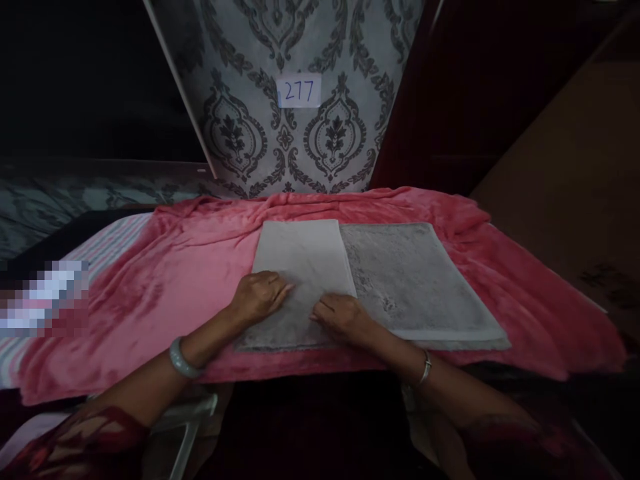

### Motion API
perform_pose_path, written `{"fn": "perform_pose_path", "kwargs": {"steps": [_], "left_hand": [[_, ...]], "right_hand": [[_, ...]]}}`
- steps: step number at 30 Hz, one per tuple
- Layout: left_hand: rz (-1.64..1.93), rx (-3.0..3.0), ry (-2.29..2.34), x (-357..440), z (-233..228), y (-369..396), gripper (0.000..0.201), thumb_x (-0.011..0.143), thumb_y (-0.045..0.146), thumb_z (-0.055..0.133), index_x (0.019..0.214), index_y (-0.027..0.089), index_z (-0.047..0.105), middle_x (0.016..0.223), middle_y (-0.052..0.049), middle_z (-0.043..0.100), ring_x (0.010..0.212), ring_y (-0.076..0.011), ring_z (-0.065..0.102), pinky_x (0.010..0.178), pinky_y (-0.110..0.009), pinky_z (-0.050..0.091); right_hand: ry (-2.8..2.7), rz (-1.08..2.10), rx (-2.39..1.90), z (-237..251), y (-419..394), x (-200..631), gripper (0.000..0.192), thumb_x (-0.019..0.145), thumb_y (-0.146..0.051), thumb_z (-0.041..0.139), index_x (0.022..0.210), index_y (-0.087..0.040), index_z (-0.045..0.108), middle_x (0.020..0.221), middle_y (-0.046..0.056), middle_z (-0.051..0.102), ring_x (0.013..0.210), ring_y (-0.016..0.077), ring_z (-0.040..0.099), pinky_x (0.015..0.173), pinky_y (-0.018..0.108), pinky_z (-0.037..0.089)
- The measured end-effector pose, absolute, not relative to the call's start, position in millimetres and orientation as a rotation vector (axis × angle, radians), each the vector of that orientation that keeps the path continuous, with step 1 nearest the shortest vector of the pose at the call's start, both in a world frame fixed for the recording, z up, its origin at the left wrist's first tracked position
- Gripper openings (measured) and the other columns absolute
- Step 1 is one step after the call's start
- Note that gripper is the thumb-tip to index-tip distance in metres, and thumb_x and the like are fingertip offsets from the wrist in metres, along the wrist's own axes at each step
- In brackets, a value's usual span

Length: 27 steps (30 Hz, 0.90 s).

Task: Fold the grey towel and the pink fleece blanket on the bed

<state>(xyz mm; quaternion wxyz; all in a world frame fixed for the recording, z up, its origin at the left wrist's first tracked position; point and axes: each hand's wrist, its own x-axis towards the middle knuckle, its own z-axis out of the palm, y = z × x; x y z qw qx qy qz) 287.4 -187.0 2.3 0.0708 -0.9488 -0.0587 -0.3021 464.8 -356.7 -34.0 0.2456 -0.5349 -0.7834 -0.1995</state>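
Observation:
A grey plush towel (415, 280) lies flat, with its left part folded over toward the middle. The folded flap (305, 250) looks paler and smoother than the plush right side. My left hand (260, 297) is closed, its curled fingers on the cloth at the left edge of the flap. Closed too, my right hand (345, 317) grips the cloth near the flap's front right corner. The fingertips of both hands are partly hidden, so how much cloth they pinch is unclear.
A pink plush blanket (190, 267) covers the table under the towel, rumpled along the back. Striped cloth (117, 243) shows at the left. Behind stand a patterned wall (285, 40) with a paper marked 277 (299, 91), a dark screen (100, 80) and a dark red panel (465, 80).

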Motion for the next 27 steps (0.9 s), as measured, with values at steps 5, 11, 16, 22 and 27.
{"fn": "perform_pose_path", "kwargs": {"steps": [5, 11, 16, 22, 27], "left_hand": [[-0.88, -2.876, -0.193, 309.0, 0.0, -188.6, 0.042, 0.103, 0.033, 0.04, 0.07, 0.018, 0.06, 0.062, -0.003, 0.053, 0.058, -0.0148, 0.054, 0.057, -0.027, 0.043], [-0.623, -2.873, -0.067, 345.7, 5.4, -197.9, 0.053, 0.097, 0.01, 0.036, 0.145, 0.025, 0.05, 0.15, -0.012, 0.052, 0.137, -0.0281, 0.05, 0.112, -0.052, 0.041], [-0.519, -2.867, 0.002, 376.6, 10.6, -207.9, 0.073, 0.093, 0.021, 0.053, 0.16, 0.033, 0.025, 0.168, -0.004, 0.023, 0.157, -0.029, 0.006, 0.126, -0.062, 0.0], [-0.401, -2.96, -0.122, 409.7, 5.0, -210.1, 0.078, 0.091, 0.047, 0.06, 0.158, 0.019, 0.031, 0.167, -0.017, 0.02, 0.156, -0.0344, 0.011, 0.124, -0.065, 0.002], [-0.339, -3.121, -0.335, 424.3, -29.8, -201.7, 0.066, 0.095, 0.055, 0.05, 0.153, 0.025, 0.044, 0.164, -0.018, 0.029, 0.152, -0.041, 0.022, 0.117, -0.07, 0.022]], "right_hand": [[-2.116, -0.58, -1.491, -32.8, -364.8, 482.0, 0.031, 0.106, -0.027, 0.042, 0.081, -0.019, 0.059, 0.068, 0.002, 0.055, 0.063, 0.0148, 0.049, 0.06, 0.028, 0.033], [-1.931, -0.447, -1.855, -33.0, -386.6, 532.9, 0.038, 0.1, -0.011, 0.034, 0.127, -0.019, 0.059, 0.109, 0.012, 0.068, 0.1, 0.021, 0.062, 0.085, 0.032, 0.048], [-1.583, -0.41, -2.273, -34.6, -413.8, 586.7, 0.066, 0.093, -0.016, 0.038, 0.158, -0.022, 0.03, 0.165, 0.012, 0.027, 0.15, 0.0306, 0.028, 0.118, 0.054, 0.029], [-1.125, -0.357, -2.46, -46.2, -460.6, 655.0, 0.065, 0.095, -0.035, 0.042, 0.153, -0.005, 0.036, 0.155, 0.024, 0.04, 0.144, 0.0332, 0.039, 0.117, 0.05, 0.035], [-0.835, -0.16, -2.588, -39.2, -489.7, 678.9, 0.055, 0.098, -0.031, 0.041, 0.145, -0.005, 0.048, 0.138, 0.022, 0.059, 0.126, 0.0296, 0.058, 0.107, 0.04, 0.045]]}}
